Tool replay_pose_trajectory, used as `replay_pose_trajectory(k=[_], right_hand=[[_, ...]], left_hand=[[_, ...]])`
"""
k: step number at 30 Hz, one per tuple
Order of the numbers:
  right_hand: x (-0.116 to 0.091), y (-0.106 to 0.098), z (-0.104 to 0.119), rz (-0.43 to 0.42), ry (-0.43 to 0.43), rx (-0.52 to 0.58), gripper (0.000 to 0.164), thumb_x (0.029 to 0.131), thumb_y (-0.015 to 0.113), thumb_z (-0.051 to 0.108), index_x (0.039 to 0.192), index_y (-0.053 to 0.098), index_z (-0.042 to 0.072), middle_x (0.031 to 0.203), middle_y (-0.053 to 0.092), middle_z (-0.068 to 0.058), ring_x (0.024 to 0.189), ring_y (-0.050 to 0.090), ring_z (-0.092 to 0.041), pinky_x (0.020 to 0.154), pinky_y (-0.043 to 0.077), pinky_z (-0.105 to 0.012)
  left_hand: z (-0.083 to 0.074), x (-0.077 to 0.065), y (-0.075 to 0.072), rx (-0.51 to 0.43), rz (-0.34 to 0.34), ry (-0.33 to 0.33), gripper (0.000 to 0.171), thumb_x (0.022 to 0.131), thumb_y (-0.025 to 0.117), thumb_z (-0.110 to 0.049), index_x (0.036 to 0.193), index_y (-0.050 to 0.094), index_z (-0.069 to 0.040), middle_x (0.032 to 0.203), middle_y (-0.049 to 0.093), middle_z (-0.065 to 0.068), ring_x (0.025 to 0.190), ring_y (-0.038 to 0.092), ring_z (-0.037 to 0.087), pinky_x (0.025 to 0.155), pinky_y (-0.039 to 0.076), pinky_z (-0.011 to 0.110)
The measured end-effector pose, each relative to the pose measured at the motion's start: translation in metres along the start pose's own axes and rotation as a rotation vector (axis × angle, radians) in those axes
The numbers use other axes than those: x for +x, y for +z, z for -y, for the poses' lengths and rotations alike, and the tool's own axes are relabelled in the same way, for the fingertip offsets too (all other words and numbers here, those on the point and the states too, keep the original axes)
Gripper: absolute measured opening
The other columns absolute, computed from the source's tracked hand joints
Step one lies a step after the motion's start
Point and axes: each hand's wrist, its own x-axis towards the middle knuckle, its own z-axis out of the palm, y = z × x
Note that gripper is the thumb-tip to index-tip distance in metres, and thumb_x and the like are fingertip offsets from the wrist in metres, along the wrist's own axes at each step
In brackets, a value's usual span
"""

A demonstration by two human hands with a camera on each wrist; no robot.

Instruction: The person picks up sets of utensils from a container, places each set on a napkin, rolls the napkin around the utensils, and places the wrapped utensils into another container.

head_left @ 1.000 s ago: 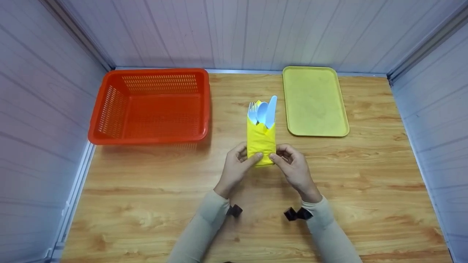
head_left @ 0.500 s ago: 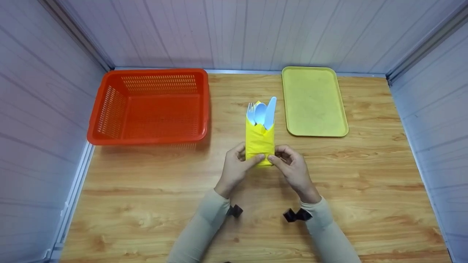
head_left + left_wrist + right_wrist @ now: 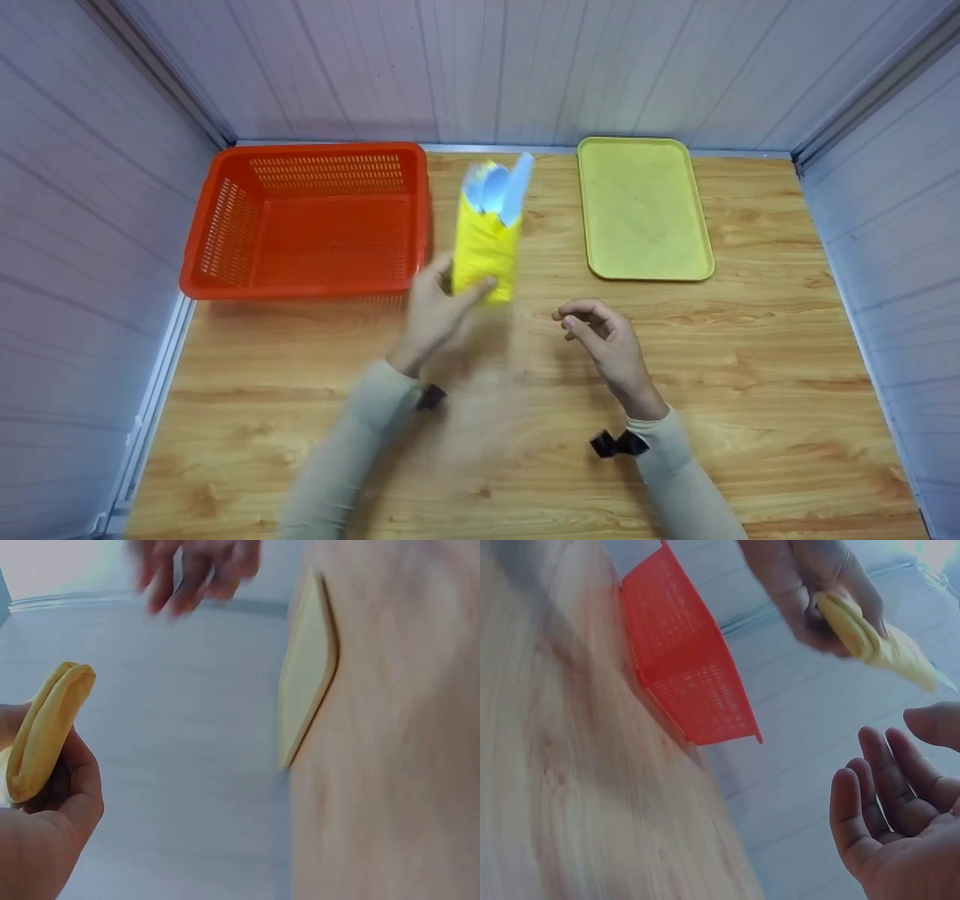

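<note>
My left hand [image 3: 435, 315] grips the lower end of a folded yellow napkin [image 3: 486, 251], thumb on its front, and holds it above the table. Out of the napkin's top stick a light blue plastic fork [image 3: 472, 186], spoon [image 3: 494, 187] and knife [image 3: 517, 189], side by side. In the left wrist view the napkin [image 3: 49, 727] shows its folded bottom edge. Apart from it, to the right, my right hand [image 3: 609, 345] hovers with loosely bent fingers and holds nothing; its fingers [image 3: 877, 802] are spread a little in the right wrist view.
A red-orange plastic basket [image 3: 304, 291] with slotted walls stands at the back left, close to my left hand. At the back right lies a flat yellow tray [image 3: 649, 210]. Pale panel walls [image 3: 480, 67] enclose the wooden table [image 3: 765, 375] at the back and both sides.
My right hand has let go of the napkin and stays near its former place. The left hand has carried the napkin with the cutlery up and to the left, towards the basket.
</note>
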Motion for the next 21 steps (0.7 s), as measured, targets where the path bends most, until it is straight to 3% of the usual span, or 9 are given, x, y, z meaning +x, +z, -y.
replay_pose_trajectory(k=[2,5,7,11,15,21], right_hand=[[-0.002,-0.003,-0.002,0.000,0.007,-0.007,0.022,0.099,0.062,0.004,0.114,0.063,-0.012,0.109,0.066,-0.025,0.100,0.063,-0.029,0.081,0.053,-0.035],[-0.003,-0.008,-0.004,0.001,0.018,-0.019,0.023,0.099,0.061,0.006,0.115,0.063,-0.011,0.110,0.067,-0.023,0.099,0.063,-0.028,0.081,0.053,-0.034],[-0.004,-0.010,-0.005,-0.004,0.022,-0.026,0.023,0.099,0.062,0.007,0.115,0.063,-0.010,0.111,0.067,-0.023,0.098,0.063,-0.028,0.081,0.053,-0.033],[-0.004,-0.013,-0.007,-0.014,0.026,-0.034,0.023,0.099,0.063,0.008,0.114,0.064,-0.009,0.110,0.067,-0.023,0.097,0.063,-0.029,0.080,0.053,-0.033],[-0.004,-0.013,-0.009,-0.011,0.034,-0.035,0.023,0.099,0.063,0.007,0.115,0.064,-0.009,0.111,0.066,-0.025,0.097,0.062,-0.028,0.080,0.053,-0.033],[-0.004,-0.015,-0.011,-0.005,0.042,-0.032,0.027,0.099,0.062,0.008,0.117,0.062,-0.013,0.112,0.066,-0.024,0.098,0.062,-0.028,0.081,0.053,-0.033]], left_hand=[[-0.014,0.011,-0.022,0.060,-0.032,0.016,0.035,0.087,0.078,-0.011,0.116,0.065,0.004,0.103,0.070,0.013,0.088,0.068,0.029,0.074,0.058,0.040],[-0.027,0.027,-0.053,0.121,-0.085,-0.065,0.036,0.089,0.078,-0.014,0.118,0.064,0.002,0.105,0.070,0.014,0.091,0.067,0.028,0.076,0.058,0.039],[-0.030,0.038,-0.072,0.150,-0.126,-0.174,0.039,0.090,0.077,-0.018,0.122,0.062,0.000,0.110,0.068,0.013,0.096,0.066,0.026,0.080,0.057,0.037],[-0.023,0.058,-0.101,0.145,-0.182,-0.453,0.050,0.093,0.074,-0.025,0.135,0.054,-0.008,0.123,0.062,0.008,0.108,0.059,0.023,0.091,0.052,0.034],[-0.009,0.070,-0.120,0.160,-0.189,-0.650,0.057,0.094,0.073,-0.031,0.142,0.047,-0.013,0.129,0.057,0.004,0.115,0.053,0.022,0.097,0.048,0.033],[0.006,0.078,-0.133,0.300,-0.165,-0.789,0.068,0.093,0.073,-0.034,0.148,0.039,-0.014,0.132,0.053,0.003,0.118,0.050,0.024,0.102,0.045,0.036]])
